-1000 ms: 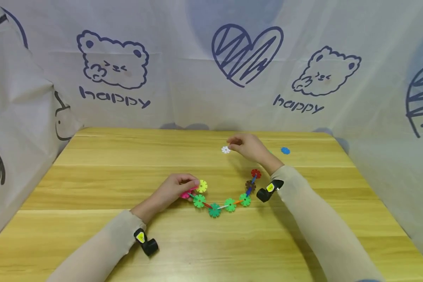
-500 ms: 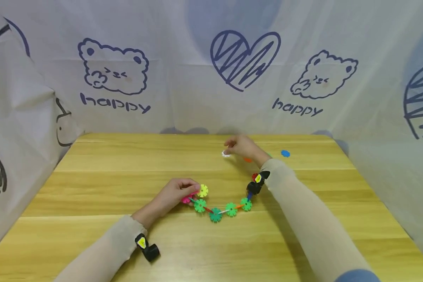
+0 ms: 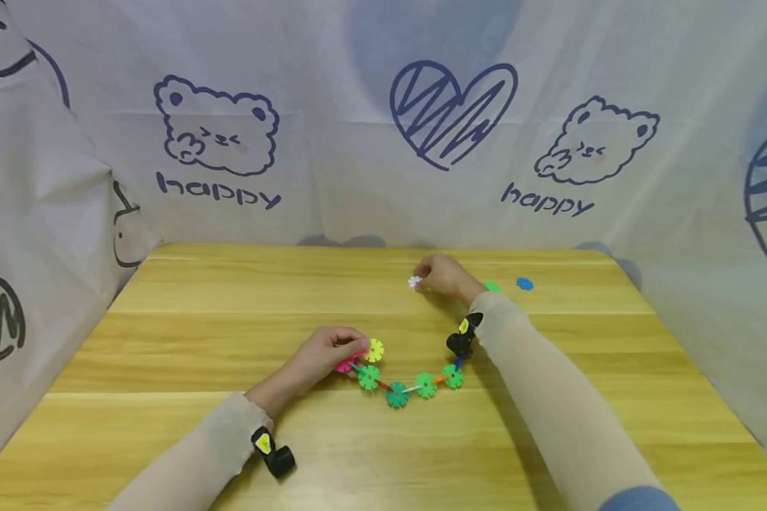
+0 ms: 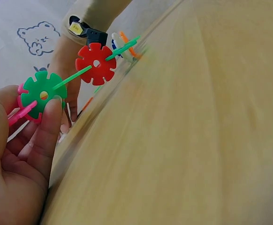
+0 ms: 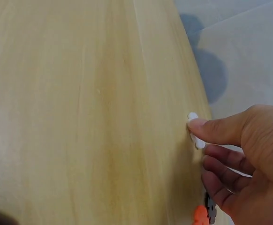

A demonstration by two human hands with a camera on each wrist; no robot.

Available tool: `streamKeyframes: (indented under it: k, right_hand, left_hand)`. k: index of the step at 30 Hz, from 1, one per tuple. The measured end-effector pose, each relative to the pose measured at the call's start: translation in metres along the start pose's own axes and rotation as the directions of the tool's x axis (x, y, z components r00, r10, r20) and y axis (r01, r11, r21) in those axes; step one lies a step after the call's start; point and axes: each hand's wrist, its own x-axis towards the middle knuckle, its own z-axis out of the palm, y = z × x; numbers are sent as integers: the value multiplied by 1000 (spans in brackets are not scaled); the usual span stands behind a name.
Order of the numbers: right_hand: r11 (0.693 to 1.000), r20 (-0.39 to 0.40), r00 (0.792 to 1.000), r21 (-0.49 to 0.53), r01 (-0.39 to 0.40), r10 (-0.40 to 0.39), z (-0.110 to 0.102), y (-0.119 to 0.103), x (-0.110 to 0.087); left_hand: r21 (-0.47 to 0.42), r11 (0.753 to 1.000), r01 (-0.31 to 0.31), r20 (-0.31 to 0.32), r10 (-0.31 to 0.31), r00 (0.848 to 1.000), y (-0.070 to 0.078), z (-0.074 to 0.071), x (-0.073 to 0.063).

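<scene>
My left hand (image 3: pixel 324 355) pinches one end of a chain of slotted plastic snowflake discs (image 3: pixel 397 394), at a pink disc (image 3: pixel 343 365) beside a yellow one (image 3: pixel 375 350). From there the chain curves right across the near middle of the table; my right forearm hides its far end. In the left wrist view, thumb and fingers grip around a green disc (image 4: pixel 37 89) joined toward a red disc (image 4: pixel 96 63). At the back of the table, my right hand (image 3: pixel 444 275) holds a white snowflake disc (image 5: pixel 195 131) between thumb and fingers. Whether that disc is off the wood cannot be told.
A blue disc (image 3: pixel 525 283) and a green disc (image 3: pixel 491 287) lie to the right of my right hand. An orange disc (image 5: pixel 200 215) and a dark disc (image 5: pixel 211 208) sit beneath that hand. A white printed cloth (image 3: pixel 332 177) hangs behind the wooden table (image 3: pixel 230 298).
My right hand has come down onto the white disc and its fingers have closed around it. The left hand keeps its grip on the chain. The whole head view has shifted slightly.
</scene>
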Motion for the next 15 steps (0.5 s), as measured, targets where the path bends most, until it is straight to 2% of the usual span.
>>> streamKeyframes:
  k: [3,7,15]
  right_hand:
    - [999,-20,1000,-40,-2,1,1,2,0]
    - [1000,-46,999,-31,7,-9,2,3,-3]
    - [995,-60,997,90,48,-43,0,-1,-15]
  left_hand:
    - [5,1000,4,0,-4,1000,-1,2,0]
    - [3,1000,9,-6,-9,1000,-2,3,0]
    - [-10,1000,-4,0,4,1000,-1,1,1]
